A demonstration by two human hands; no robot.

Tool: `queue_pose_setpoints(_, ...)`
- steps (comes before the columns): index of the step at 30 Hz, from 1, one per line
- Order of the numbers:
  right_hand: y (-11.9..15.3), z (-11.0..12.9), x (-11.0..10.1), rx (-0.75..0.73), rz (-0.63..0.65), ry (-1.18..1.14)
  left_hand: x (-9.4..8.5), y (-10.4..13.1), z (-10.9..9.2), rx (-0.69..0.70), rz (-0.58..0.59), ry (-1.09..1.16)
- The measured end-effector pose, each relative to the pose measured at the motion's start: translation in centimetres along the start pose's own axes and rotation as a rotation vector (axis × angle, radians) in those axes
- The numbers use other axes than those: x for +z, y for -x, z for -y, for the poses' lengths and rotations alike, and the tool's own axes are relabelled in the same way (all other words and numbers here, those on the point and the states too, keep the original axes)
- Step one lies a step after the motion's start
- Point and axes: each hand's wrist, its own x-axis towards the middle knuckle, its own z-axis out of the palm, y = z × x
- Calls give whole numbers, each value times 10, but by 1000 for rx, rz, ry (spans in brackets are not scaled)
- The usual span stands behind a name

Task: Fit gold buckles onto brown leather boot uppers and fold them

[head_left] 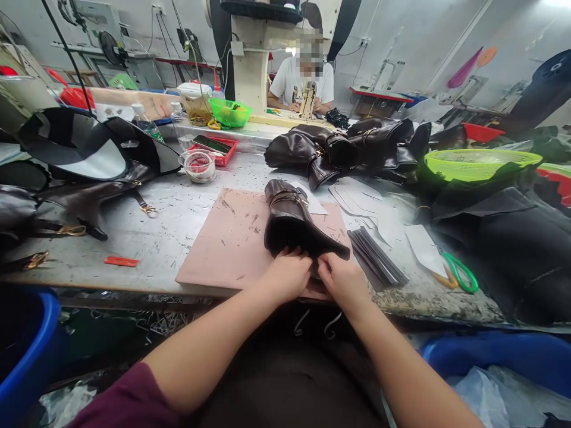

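A dark brown leather boot upper (289, 217) with a buckled strap lies on a pinkish board (223, 238) in front of me. Its dark open side faces me. My left hand (292, 270) grips the near lower edge with curled fingers. Close beside it, my right hand (343, 279) pinches the same piece below its pointed right end. The parts of the fingertips under the edge are hidden. White paper-like pieces (357, 196) and a bundle of thin dark strips (377, 258) lie to the right of the board.
More boot uppers (339, 145) are piled at the back, others (89, 199) at left. Green-handled scissors (461, 273) lie at right near a yellow-green basket (482, 163). A clear tub (198, 166) stands by a red tray (227, 151). Across the bench sits a person (281, 77).
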Motion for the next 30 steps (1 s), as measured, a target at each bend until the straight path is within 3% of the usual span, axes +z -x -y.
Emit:
queue_pose_setpoints(4,3,-3,-1,33,82,-144,1,-6,-4,-93,-59,37)
queue_pose_setpoints(9,11,-2,1,129,39,-287,4,-3,1,-98,-85,93)
queue_pose_setpoints(18,33,1,-8,-27,92,-458,0,17,29,296,147,-2)
queue_pose_setpoints(23,42,-2,-8,-98,51,-357,-6,33,41,371,143,19)
queue_pose_setpoints(26,41,0,-15,-176,107,-349,-9,40,41,381,144,26)
queue_pose_setpoints(30,34,6,-24,-86,203,-287,-13,39,35,388,77,5)
